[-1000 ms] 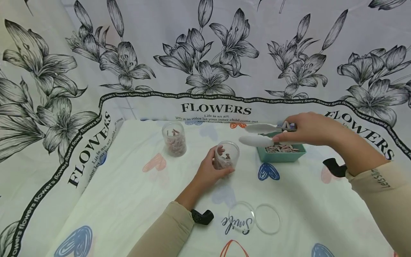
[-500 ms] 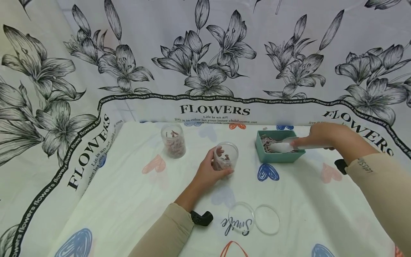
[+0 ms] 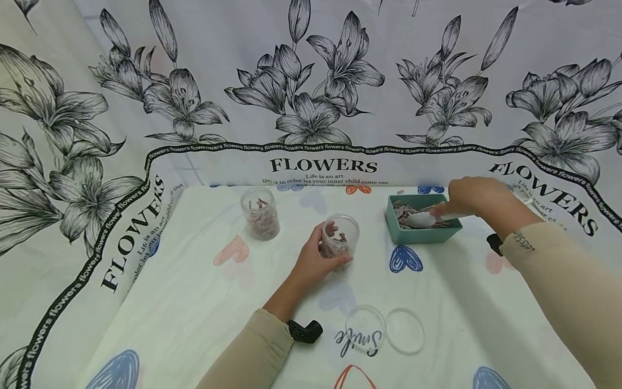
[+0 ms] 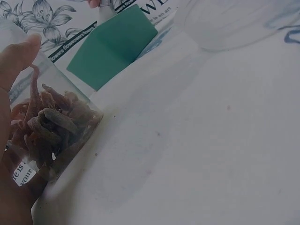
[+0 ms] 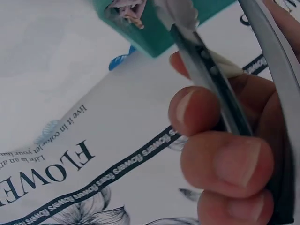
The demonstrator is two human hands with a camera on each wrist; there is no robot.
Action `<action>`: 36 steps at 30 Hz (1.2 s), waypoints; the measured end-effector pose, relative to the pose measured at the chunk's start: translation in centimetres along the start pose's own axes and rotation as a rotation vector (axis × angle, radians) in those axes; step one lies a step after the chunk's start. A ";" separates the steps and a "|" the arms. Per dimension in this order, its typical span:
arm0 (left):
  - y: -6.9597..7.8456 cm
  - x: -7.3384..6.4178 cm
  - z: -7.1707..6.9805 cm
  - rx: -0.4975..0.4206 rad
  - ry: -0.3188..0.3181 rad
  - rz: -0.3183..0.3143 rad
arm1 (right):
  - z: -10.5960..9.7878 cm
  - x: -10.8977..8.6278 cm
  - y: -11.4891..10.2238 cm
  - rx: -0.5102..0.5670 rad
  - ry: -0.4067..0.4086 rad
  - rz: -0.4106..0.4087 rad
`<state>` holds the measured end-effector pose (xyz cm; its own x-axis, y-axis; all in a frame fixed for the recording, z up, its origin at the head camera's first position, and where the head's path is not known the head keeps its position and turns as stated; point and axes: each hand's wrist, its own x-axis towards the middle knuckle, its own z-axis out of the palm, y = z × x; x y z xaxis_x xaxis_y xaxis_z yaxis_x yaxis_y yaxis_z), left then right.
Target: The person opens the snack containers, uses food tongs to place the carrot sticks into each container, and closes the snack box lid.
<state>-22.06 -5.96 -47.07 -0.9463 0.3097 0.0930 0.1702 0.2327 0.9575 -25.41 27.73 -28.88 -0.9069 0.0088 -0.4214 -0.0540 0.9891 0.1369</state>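
My left hand (image 3: 313, 258) grips a clear jar (image 3: 346, 229) standing on the cloth. Brown, twisted dried strips (image 4: 49, 117) fill its lower part, as the left wrist view shows. My right hand (image 3: 468, 197) holds a pair of tongs (image 5: 206, 65) with metal arms and whitish tips. Those tips (image 3: 420, 219) reach down into the green box (image 3: 423, 236) among more dried strips (image 3: 403, 210). In the right wrist view, curled fingers (image 5: 227, 161) wrap one arm of the tongs. Whether the tips pinch a strip is hidden.
A second clear jar (image 3: 261, 213) with dried strips stands to the left. Two clear ring-like lids (image 3: 405, 330) lie on the cloth in front. Behind the white table (image 3: 184, 302) hangs a flower-printed cloth (image 3: 311, 97). A small crumb (image 3: 400, 192) lies behind the box.
My right hand has brought the tongs down from above the green box into the strips, and then shifted slightly left. My left hand and its jar have stayed in place.
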 end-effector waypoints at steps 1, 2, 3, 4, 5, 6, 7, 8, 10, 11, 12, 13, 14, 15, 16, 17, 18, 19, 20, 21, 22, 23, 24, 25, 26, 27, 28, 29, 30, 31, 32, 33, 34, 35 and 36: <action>0.0 0.0 0.0 0.001 -0.002 0.001 | 0.0 -0.1 0.4 0.019 0.001 -0.015; 0.0 0.0 0.0 0.003 -0.004 0.002 | 0.0 -0.2 0.9 0.040 0.000 -0.031; 0.0 0.0 0.1 0.003 -0.006 0.004 | 0.0 -0.3 1.3 0.063 0.001 -0.050; 0.0 0.0 0.1 0.003 -0.005 0.003 | 0.0 -0.5 1.6 0.081 0.000 -0.066; 0.0 0.0 0.1 0.004 -0.003 0.003 | -0.1 -0.6 1.9 0.098 0.001 -0.082; 0.0 0.0 0.0 0.004 0.000 0.000 | -0.2 -0.7 2.2 0.122 0.001 -0.099; 0.0 0.0 0.0 0.005 0.001 -0.002 | -0.3 -0.8 2.4 0.139 0.001 -0.113; 0.1 0.0 0.0 0.005 0.003 -0.004 | -0.5 -0.9 2.6 0.152 -0.003 -0.119; 0.1 -0.1 0.0 0.006 0.004 -0.007 | -0.7 -1.1 2.9 0.174 -0.009 -0.118; 0.2 -0.1 0.0 0.005 0.005 -0.008 | -0.8 -1.2 3.2 0.185 -0.010 -0.118; 0.2 -0.1 0.0 0.005 0.005 -0.010 | -0.9 -1.2 3.3 0.192 -0.012 -0.115; 0.1 -0.1 0.0 0.006 0.005 -0.011 | -1.0 -1.3 3.5 0.193 -0.013 -0.111; 0.1 -0.1 0.0 0.005 0.005 -0.012 | -1.0 -1.4 3.6 0.197 -0.015 -0.103; 0.1 -0.1 0.0 0.005 0.006 -0.014 | -1.0 -1.4 3.7 0.199 -0.017 -0.096; 0.0 -0.1 0.0 0.006 0.006 -0.015 | -1.1 -1.5 3.8 0.200 -0.020 -0.090; 0.0 -0.1 0.0 0.005 0.007 -0.016 | -1.1 -1.5 3.8 0.198 -0.019 -0.088; 0.0 -0.1 0.0 0.007 0.008 -0.016 | -1.1 -1.6 3.8 0.198 -0.019 -0.085; 0.0 -0.1 0.0 0.006 0.008 -0.014 | -1.0 -1.6 3.9 0.198 -0.016 -0.082; 0.0 -0.1 0.0 0.004 0.008 -0.013 | -1.0 -1.6 3.9 0.200 -0.013 -0.078; 0.0 -0.1 0.0 0.004 0.008 -0.013 | -1.0 -1.7 3.9 0.201 -0.011 -0.076; 0.0 -0.1 0.0 0.004 0.008 -0.012 | -1.0 -1.7 3.9 0.199 -0.008 -0.076; 0.0 -0.1 0.0 0.005 0.008 -0.012 | -1.0 -1.7 3.9 0.201 -0.004 -0.076; 0.0 -0.1 0.0 0.004 0.008 -0.012 | -1.0 -1.7 3.9 0.204 -0.002 -0.077; 0.0 -0.1 -0.1 0.005 0.009 -0.012 | -1.0 -1.8 3.9 0.206 0.001 -0.080; 0.0 -0.1 -0.1 0.005 0.009 -0.012 | -1.1 -1.8 4.0 0.208 0.000 -0.082; 0.1 -0.1 -0.1 0.006 0.010 -0.013 | -1.2 -1.9 4.0 0.208 -0.001 -0.081; 0.1 -0.1 -0.1 0.006 0.011 -0.014 | -1.2 -2.0 4.0 0.207 0.002 -0.087; 0.1 -0.2 -0.1 0.005 0.010 -0.013 | -1.4 -2.1 4.0 0.212 0.006 -0.090; 0.1 -0.2 -0.1 0.005 0.010 -0.014 | -1.5 -2.3 4.0 0.216 0.013 -0.094; 0.1 -0.2 -0.1 0.006 0.010 -0.014 | -1.7 -2.5 3.9 0.226 0.022 -0.096; 0.1 -0.2 -0.1 0.005 0.009 -0.015 | -2.0 -2.8 3.7 0.236 0.035 -0.102; 0.2 -0.2 -0.1 0.006 0.008 -0.015 | -2.2 -3.1 3.4 0.245 0.052 -0.111; 0.2 -0.2 -0.1 0.006 0.008 -0.014 | -2.6 -3.4 3.0 0.255 0.072 -0.124; 0.2 -0.2 -0.1 0.007 0.009 -0.013 | -3.0 -3.8 2.5 0.265 0.091 -0.133; 0.2 -0.2 -0.1 0.006 0.011 -0.013 | -3.4 -4.2 1.8 0.271 0.108 -0.148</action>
<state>-21.87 -6.12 -46.90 -0.9513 0.2968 0.0835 0.1596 0.2423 0.9570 -23.12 29.02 -23.80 -0.9373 -0.1396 -0.3192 -0.0890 0.9817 -0.1682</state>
